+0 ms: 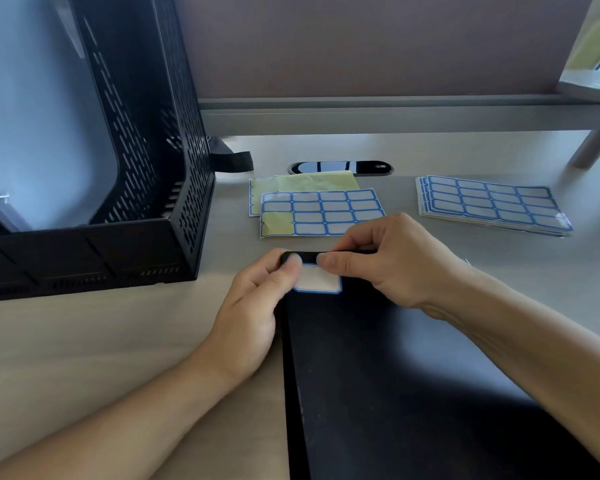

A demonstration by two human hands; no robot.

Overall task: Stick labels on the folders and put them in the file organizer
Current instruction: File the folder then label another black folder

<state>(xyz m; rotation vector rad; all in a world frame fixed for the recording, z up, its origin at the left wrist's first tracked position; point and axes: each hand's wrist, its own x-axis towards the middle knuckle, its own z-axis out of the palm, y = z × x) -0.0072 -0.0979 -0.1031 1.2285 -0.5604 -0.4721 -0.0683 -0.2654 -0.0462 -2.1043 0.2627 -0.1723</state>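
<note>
The flat black folder (395, 375) is plain and matte. The small white paper label (321, 283) on it has a thin blue border. At the left edge of the light beige tabletop (84, 341), the tall black plastic file organizer (146, 161) is patterned with rows of short slanted slots. The rectangular label sheets (340, 211) show grids of blue-framed white labels on pale yellow backing.

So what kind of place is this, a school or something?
Probably an office desk. There's a black perforated plastic file organizer, a stack of blue-bordered label sheets, and a brown partition panel standing behind the pale desk.
</note>
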